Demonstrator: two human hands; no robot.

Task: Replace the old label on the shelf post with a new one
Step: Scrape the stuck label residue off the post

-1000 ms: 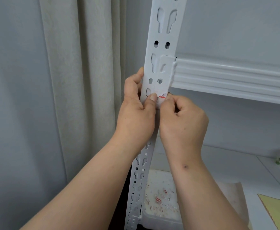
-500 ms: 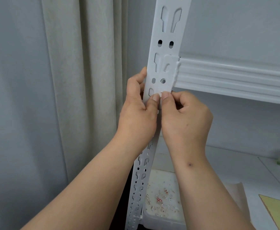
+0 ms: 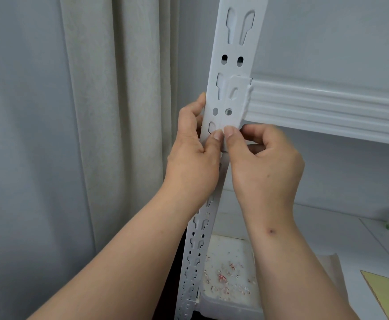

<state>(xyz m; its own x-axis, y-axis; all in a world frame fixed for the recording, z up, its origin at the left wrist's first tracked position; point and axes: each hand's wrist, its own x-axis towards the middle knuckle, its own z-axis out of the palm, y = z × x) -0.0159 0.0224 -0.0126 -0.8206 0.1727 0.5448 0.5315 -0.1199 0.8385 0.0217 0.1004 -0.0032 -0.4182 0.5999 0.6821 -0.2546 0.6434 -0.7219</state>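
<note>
head view showed both thumbs meeting at frame centre on the shelf post [image 3: 231, 65], left hand [image 3: 193, 158] and right hand [image 3: 262, 162] pinching a label hidden beneath them, post running vertically.

White tray [image 3: 226, 299] on lower shelf [image 3: 327, 229]

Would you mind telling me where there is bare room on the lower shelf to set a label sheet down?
Bare white shelf lies between the right hand and the yellow sheet. The tray beside the post is littered with scraps.
</note>
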